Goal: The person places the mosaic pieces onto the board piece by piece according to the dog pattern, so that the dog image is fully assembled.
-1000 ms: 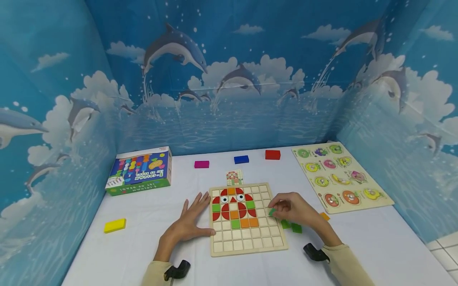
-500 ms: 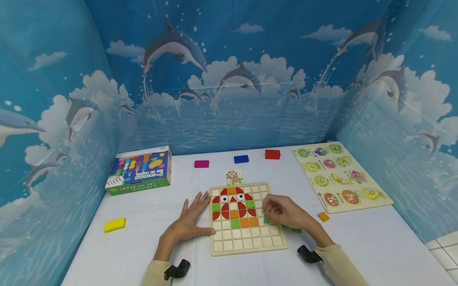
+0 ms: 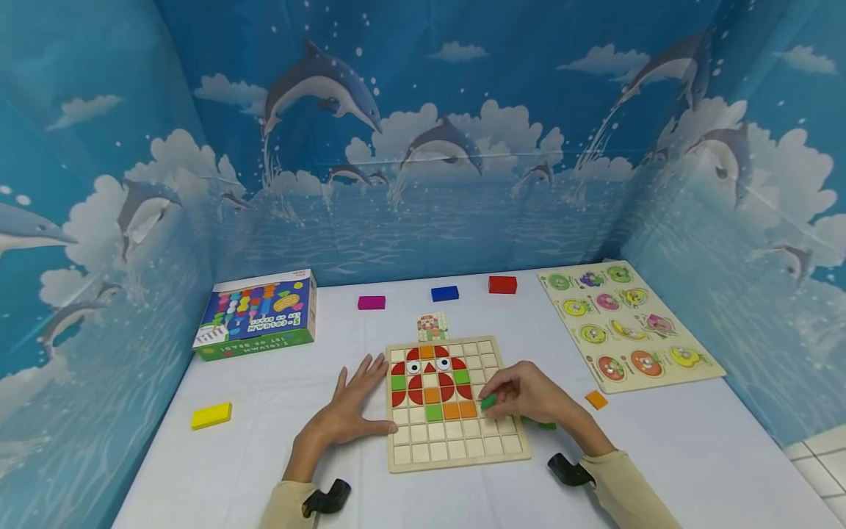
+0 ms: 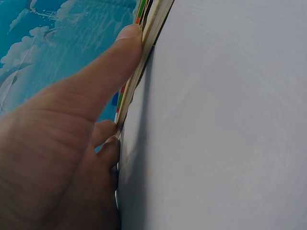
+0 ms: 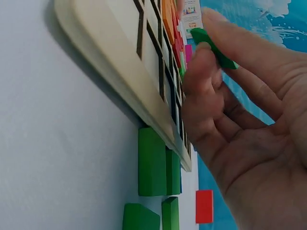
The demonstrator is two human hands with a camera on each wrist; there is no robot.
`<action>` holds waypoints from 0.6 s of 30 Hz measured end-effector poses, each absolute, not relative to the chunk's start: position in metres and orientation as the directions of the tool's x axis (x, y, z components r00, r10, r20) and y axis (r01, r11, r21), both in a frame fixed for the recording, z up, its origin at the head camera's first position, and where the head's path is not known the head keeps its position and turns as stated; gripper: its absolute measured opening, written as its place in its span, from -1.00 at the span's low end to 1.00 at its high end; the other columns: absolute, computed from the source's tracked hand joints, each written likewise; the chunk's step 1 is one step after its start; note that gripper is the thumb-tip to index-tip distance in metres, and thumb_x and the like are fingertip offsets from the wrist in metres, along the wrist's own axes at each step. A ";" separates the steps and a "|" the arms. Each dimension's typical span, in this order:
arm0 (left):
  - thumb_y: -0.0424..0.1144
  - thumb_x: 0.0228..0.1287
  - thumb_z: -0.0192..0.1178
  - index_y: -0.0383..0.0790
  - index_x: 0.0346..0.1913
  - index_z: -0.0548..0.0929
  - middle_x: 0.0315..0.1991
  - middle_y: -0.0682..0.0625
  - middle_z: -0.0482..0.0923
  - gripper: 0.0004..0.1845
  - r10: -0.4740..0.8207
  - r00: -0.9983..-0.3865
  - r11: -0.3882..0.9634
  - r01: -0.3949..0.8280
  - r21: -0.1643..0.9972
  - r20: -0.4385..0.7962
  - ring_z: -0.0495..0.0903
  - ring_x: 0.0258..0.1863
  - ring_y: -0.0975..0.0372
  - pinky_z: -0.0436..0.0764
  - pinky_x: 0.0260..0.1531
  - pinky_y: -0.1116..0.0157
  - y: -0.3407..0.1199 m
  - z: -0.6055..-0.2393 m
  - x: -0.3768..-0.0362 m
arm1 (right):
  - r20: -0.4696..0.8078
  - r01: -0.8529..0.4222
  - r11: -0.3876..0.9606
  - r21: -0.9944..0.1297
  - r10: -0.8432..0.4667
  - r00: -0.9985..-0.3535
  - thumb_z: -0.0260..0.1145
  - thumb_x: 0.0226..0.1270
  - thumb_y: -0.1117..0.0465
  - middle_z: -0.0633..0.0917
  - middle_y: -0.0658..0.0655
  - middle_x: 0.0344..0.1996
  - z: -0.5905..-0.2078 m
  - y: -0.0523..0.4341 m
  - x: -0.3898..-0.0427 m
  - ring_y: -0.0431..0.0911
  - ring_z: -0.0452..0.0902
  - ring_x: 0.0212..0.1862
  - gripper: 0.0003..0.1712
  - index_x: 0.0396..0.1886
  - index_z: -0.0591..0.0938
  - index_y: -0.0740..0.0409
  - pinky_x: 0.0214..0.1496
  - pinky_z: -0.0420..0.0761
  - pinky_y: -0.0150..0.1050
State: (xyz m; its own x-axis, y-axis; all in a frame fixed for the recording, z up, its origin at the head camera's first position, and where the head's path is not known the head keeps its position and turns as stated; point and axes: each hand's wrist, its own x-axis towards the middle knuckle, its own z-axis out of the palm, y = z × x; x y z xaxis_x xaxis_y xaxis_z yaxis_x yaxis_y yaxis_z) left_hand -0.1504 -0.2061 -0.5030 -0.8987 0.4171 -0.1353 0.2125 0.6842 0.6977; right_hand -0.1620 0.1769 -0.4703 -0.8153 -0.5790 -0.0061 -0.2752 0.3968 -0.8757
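A wooden grid board (image 3: 421, 455) lies on the white table, its upper cells filled with red, orange and green pieces and two eye pieces that form an owl-like pattern. My left hand (image 3: 346, 411) rests flat beside it, fingers spread, with fingertips and thumb (image 4: 127, 40) touching its left edge. Over the board's right part my right hand (image 3: 532, 397) pinches a small green tile (image 3: 487, 401) between thumb and fingers. In the right wrist view that tile (image 5: 213, 48) is tilted and held above the board. Several green tiles (image 5: 152, 163) lie by the board's right edge, partly hidden by my right hand in the head view.
A small pattern card (image 3: 432, 327) lies behind the board. Farther back are magenta (image 3: 371, 303), blue (image 3: 445, 294) and red blocks (image 3: 502, 285). A yellow block (image 3: 211, 416) and a toy box (image 3: 258, 316) are left; a fruit puzzle board (image 3: 631, 327) and an orange tile (image 3: 597, 400) are right.
My right hand has moved left from the board's right edge to over its cells, carrying the green tile, which has turned in my fingers. The left hand has stayed in place.
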 end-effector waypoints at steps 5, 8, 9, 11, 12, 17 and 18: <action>0.15 0.12 0.64 -0.07 0.76 0.10 0.79 0.01 -0.10 0.26 0.421 -0.898 0.683 0.224 0.695 -0.124 -0.30 0.78 0.00 -0.48 0.67 -0.21 -0.206 -0.502 -0.149 | -0.008 -0.287 0.438 -0.852 -0.559 -0.829 0.59 0.36 0.27 0.79 -0.03 -0.46 -0.473 0.175 -0.162 -0.17 0.61 -0.51 -0.93 -0.22 0.85 0.15 -0.49 0.62 -0.42; 0.18 0.09 0.64 -0.09 0.76 0.13 0.79 -0.03 -0.07 0.27 0.430 -0.898 0.656 0.244 0.714 -0.089 -0.28 0.78 -0.04 -0.48 0.66 -0.24 -0.207 -0.505 -0.149 | -0.037 -0.254 0.437 -0.863 -0.554 -0.831 0.48 0.48 0.29 0.81 0.04 -0.48 -0.472 0.174 -0.161 -0.08 0.61 -0.59 -0.94 -0.19 0.80 0.22 -0.56 0.59 -0.41; 0.19 0.09 0.64 -0.10 0.76 0.13 0.79 -0.04 -0.06 0.27 0.434 -0.897 0.647 0.250 0.721 -0.079 -0.27 0.77 -0.05 -0.48 0.66 -0.25 -0.207 -0.505 -0.149 | -0.046 -0.242 0.436 -0.866 -0.554 -0.831 0.46 0.49 0.30 0.82 0.06 -0.48 -0.471 0.174 -0.161 -0.07 0.61 -0.61 -0.93 -0.18 0.78 0.24 -0.57 0.58 -0.42; 0.21 0.08 0.63 -0.09 0.76 0.13 0.79 -0.03 -0.06 0.28 0.438 -0.896 0.637 0.255 0.728 -0.070 -0.27 0.77 -0.04 -0.50 0.65 -0.25 -0.208 -0.506 -0.149 | -0.061 -0.227 0.440 -0.869 -0.550 -0.833 0.44 0.51 0.32 0.81 0.08 -0.49 -0.470 0.173 -0.160 -0.07 0.57 -0.65 -0.94 -0.15 0.77 0.25 -0.59 0.56 -0.42; 0.22 0.08 0.63 -0.09 0.76 0.13 0.79 -0.03 -0.06 0.28 0.441 -0.895 0.634 0.256 0.729 -0.068 -0.28 0.77 -0.04 -0.51 0.65 -0.25 -0.208 -0.507 -0.149 | -0.063 -0.225 0.443 -0.868 -0.548 -0.834 0.44 0.51 0.33 0.80 0.08 -0.50 -0.469 0.173 -0.159 -0.09 0.55 -0.66 -0.94 -0.14 0.77 0.25 -0.60 0.55 -0.43; 0.25 0.09 0.61 -0.04 0.77 0.10 0.79 0.03 -0.09 0.28 0.431 -0.897 0.661 0.239 0.711 -0.098 -0.29 0.78 0.00 -0.50 0.66 -0.22 -0.208 -0.507 -0.149 | 0.035 -0.331 0.465 -0.821 -0.538 -0.842 0.51 0.43 0.34 0.74 0.00 -0.41 -0.468 0.172 -0.159 -0.21 0.47 -0.56 -0.96 -0.20 0.83 0.13 -0.51 0.48 -0.46; 0.23 0.09 0.62 -0.05 0.77 0.11 0.79 0.02 -0.09 0.28 0.427 -0.898 0.664 0.233 0.710 -0.105 -0.28 0.78 0.00 -0.49 0.66 -0.23 -0.207 -0.506 -0.149 | 0.064 -0.358 0.464 -0.810 -0.537 -0.841 0.53 0.40 0.34 0.72 -0.03 -0.38 -0.469 0.171 -0.159 -0.23 0.47 -0.51 -0.95 -0.23 0.84 0.11 -0.48 0.48 -0.46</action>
